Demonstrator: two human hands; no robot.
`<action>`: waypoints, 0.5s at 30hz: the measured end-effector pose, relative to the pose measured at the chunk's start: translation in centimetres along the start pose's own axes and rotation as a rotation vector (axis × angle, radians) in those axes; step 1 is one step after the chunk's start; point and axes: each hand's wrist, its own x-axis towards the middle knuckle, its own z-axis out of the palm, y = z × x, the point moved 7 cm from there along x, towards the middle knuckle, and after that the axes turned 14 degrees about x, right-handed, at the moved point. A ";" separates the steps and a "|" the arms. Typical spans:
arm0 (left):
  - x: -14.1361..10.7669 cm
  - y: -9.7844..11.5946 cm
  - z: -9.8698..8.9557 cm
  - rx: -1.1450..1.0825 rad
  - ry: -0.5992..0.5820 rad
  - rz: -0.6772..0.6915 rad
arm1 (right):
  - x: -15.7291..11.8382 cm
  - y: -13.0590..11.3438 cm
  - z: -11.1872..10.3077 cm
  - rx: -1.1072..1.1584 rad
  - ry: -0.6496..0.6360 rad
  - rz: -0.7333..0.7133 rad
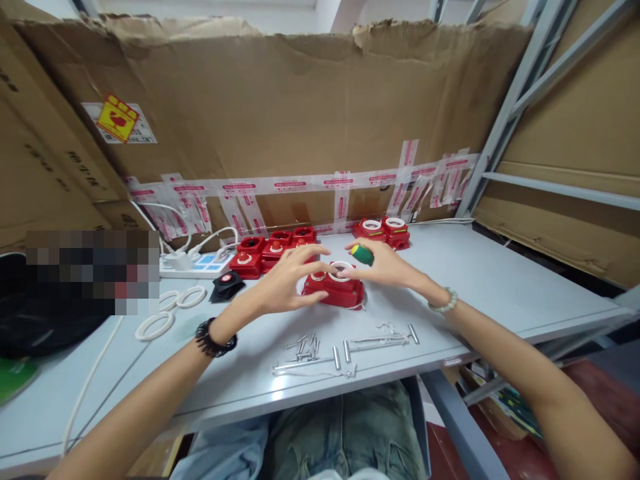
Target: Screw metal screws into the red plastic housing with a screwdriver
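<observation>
A red housing (339,293) with a white ring (341,270) on top sits on the table between my hands. My left hand (285,280) is over its left side, fingers apart and nothing in them. My right hand (384,263) is at its right side, closed on a green screwdriver handle (364,255) with a yellow end. The screwdriver's shaft is not visible. In front of the housing lie loose screws (307,348) and metal T-shaped rods (310,362).
Several red housings (246,265) stand behind and left, two more with white rings (383,233) behind right. A black part (227,285), white rings (155,325) and a power strip (197,265) lie left. A cardboard wall (300,120) closes the back.
</observation>
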 end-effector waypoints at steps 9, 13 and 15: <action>-5.2 -6.3 1.4 0.091 0.003 -0.219 | -0.5 -0.4 2.4 -0.257 -0.061 0.018; -4.8 -5.4 1.8 0.092 -0.022 -0.189 | -0.2 1.0 1.0 -0.441 0.078 0.109; -4.7 -5.0 1.8 0.096 -0.032 -0.179 | 0.4 1.9 0.3 -0.565 0.146 0.158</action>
